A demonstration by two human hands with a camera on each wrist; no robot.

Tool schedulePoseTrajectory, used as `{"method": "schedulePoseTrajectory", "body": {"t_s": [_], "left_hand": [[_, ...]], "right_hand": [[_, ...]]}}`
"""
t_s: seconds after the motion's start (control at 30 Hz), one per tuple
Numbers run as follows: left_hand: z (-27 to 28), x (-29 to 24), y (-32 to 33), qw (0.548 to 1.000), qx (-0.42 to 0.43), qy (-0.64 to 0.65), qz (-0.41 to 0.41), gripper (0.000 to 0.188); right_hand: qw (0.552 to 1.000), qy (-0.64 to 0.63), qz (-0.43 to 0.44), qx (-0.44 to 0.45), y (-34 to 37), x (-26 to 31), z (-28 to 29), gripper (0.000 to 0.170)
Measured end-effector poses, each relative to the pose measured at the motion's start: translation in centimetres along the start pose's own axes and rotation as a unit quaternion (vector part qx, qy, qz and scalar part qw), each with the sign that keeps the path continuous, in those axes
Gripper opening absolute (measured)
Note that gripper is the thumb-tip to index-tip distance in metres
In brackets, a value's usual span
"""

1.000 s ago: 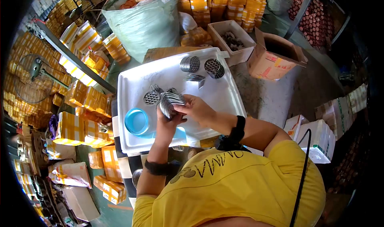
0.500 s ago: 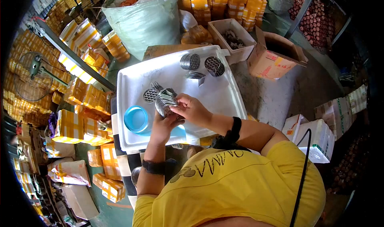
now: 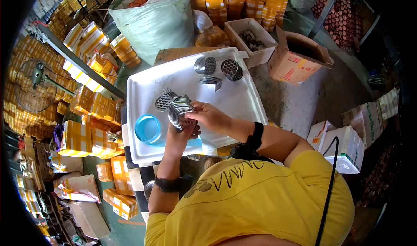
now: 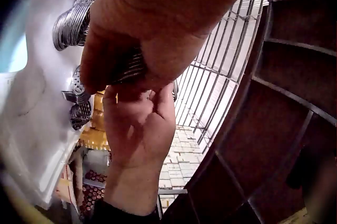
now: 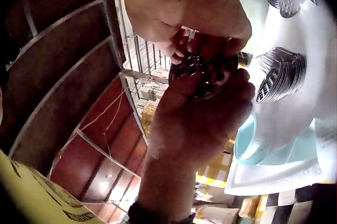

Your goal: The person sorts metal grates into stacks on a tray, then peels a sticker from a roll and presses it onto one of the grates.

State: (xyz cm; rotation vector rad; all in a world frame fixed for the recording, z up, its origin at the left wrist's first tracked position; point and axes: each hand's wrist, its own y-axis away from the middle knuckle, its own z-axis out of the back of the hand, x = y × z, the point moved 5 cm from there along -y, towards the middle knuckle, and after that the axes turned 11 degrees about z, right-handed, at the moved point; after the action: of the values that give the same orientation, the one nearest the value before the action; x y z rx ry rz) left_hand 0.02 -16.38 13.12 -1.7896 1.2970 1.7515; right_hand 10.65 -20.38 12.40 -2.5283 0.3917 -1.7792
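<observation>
A fanned stack of thin, round, perforated metal discs [image 3: 178, 112] is held over the near left part of the white foam tray [image 3: 234, 131]. My left hand [image 3: 177, 138] grips the stack from below, fingers curled around it. From the right side, my right hand [image 3: 210, 116] pinches its edge with thumb and fingers. In the right wrist view the discs [image 5: 202, 76] show dark between both hands. Just beyond the held stack, more discs [image 3: 163, 103] lie on the tray.
Toward the tray's far right are several disc piles, including one stack [image 3: 205, 65] on its side. A blue round container [image 3: 148, 129] stands at the left. Behind the tray are a foam box [image 3: 250, 37], an open carton [image 3: 299, 61] and a large sack [image 3: 154, 29].
Both hands have shifted slightly left with the stack. The discs have turned and now fan in a curve toward the right hand. The piles on the tray stay put.
</observation>
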Motion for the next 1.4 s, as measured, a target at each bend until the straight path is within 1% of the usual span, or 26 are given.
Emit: {"method": "schedulePoseTrajectory", "body": {"t_s": [0.03,0.13,0.23,0.3,0.33,0.37,0.4,0.47,0.57,0.63,0.67,0.73,0.77,0.8,0.83,0.87,0.97,1.03,1.07,1.1,1.17,1.23,1.27,1.33,1.37,1.4], "left_hand": [[0.0,0.1,0.0,1.0,-0.012,0.008,0.01,0.023],[0.8,0.4,-0.7,0.997,0.065,-0.041,0.02,0.024],[0.9,0.9,-0.7,0.991,0.101,-0.073,0.045,0.027],[0.9,1.5,-0.7,0.986,0.126,-0.073,0.078,0.027],[1.1,1.8,-0.9,0.991,0.108,-0.05,0.066,0.028],[1.1,2.2,-1.1,0.994,0.09,-0.028,0.054,0.028],[1.2,2.5,-1.2,0.996,0.072,-0.006,0.044,0.029],[0.9,2.3,-2.0,0.997,0.068,0.011,0.038,0.028],[0.0,2.4,-2.4,0.996,0.046,0.064,0.027,0.026],[0.0,2.3,-2.4,0.998,0.002,0.062,0.009,0.026],[0.1,2.3,-2.4,0.998,-0.021,0.061,0.001,0.026],[0.6,2.0,-2.6,0.991,-0.067,-0.034,-0.111,0.033],[0.9,2.0,-2.6,0.979,-0.09,-0.081,-0.166,0.036],[0.8,1.5,-2.2,0.96,-0.115,-0.128,-0.219,0.04],[0.3,0.7,-1.3,0.928,-0.186,-0.24,-0.218,0.047],[0.4,1.0,-1.4,0.899,-0.223,-0.287,-0.243,0.05],[-0.9,0.0,-1.1,0.888,-0.228,-0.3,-0.265,0.051],[-0.5,0.4,-1.8,0.906,-0.173,-0.283,-0.263,0.051],[-0.2,0.7,-2.4,0.913,-0.143,-0.275,-0.264,0.052],[0.3,1.8,-3.4,0.956,-0.072,-0.214,-0.187,0.054],[0.2,2.9,-3.3,0.941,-0.091,-0.255,-0.203,0.054],[-0.8,2.2,-2.5,0.921,-0.129,-0.309,-0.201,0.052],[-1.1,2.0,-2.6,0.93,-0.119,-0.302,-0.174,0.05],[-1.5,1.9,-3.1,0.946,-0.1,-0.286,-0.118,0.045],[-2.0,3.1,-4.1,0.998,0.025,-0.06,0.017,0.04],[-2.4,2.7,-4.1,0.999,0.04,-0.016,0.024,0.039]], "right_hand": [[0.999,-0.026,-0.02,-0.005,0.0,-0.2,0.1,0.021],[0.994,-0.069,-0.064,-0.049,0.6,-0.4,-0.2,0.023],[0.995,-0.066,-0.068,-0.04,1.1,-1.5,0.5,0.022],[0.996,0.035,-0.079,-0.029,1.2,-2.2,1.0,0.02],[0.993,0.085,-0.083,-0.023,1.2,-2.4,1.2,0.019],[0.994,0.099,-0.033,-0.028,1.3,-2.3,0.9,0.015],[0.983,0.168,0.048,-0.057,1.3,-1.5,0.9,0.014],[0.924,0.301,0.207,-0.111,1.6,0.3,0.3,0.013],[0.967,0.193,0.116,-0.114,1.5,1.4,0.0,0.011],[0.985,0.135,0.037,-0.098,1.1,0.7,0.9,0.013],[0.987,0.141,0.011,-0.078,0.9,0.1,1.7,0.013],[0.986,0.154,-0.043,-0.037,1.0,-0.9,2.9,0.017],[0.985,0.166,-0.048,-0.032,1.2,-1.2,3.3,0.015],[0.989,0.141,-0.017,-0.038,1.3,-1.0,3.0,0.015],[0.992,0.114,0.011,-0.045,1.7,-0.7,2.4,0.014],[0.994,0.086,0.039,-0.053,2.0,-0.6,1.9,0.014],[0.995,0.039,-0.015,-0.089,2.4,-1.8,2.6,0.013],[0.977,0.185,0.075,-0.071,2.8,-0.6,2.6,0.012],[0.957,0.256,0.123,-0.062,2.9,0.3,2.5,0.015],[0.941,0.295,0.167,-0.021,3.2,2.7,1.4,0.018],[0.965,0.238,0.108,-0.025,3.7,1.6,2.6,0.018],[0.982,0.178,0.052,-0.043,4.2,0.3,3.5,0.019],[0.963,0.249,0.098,-0.032,4.5,0.8,3.6,0.019],[0.904,0.385,0.186,-0.01,4.7,4.5,2.1,0.019],[0.905,0.368,0.211,-0.02,4.5,5.2,2.0,0.019],[0.906,0.352,0.235,-0.029,4.2,5.7,2.0,0.018]]}}
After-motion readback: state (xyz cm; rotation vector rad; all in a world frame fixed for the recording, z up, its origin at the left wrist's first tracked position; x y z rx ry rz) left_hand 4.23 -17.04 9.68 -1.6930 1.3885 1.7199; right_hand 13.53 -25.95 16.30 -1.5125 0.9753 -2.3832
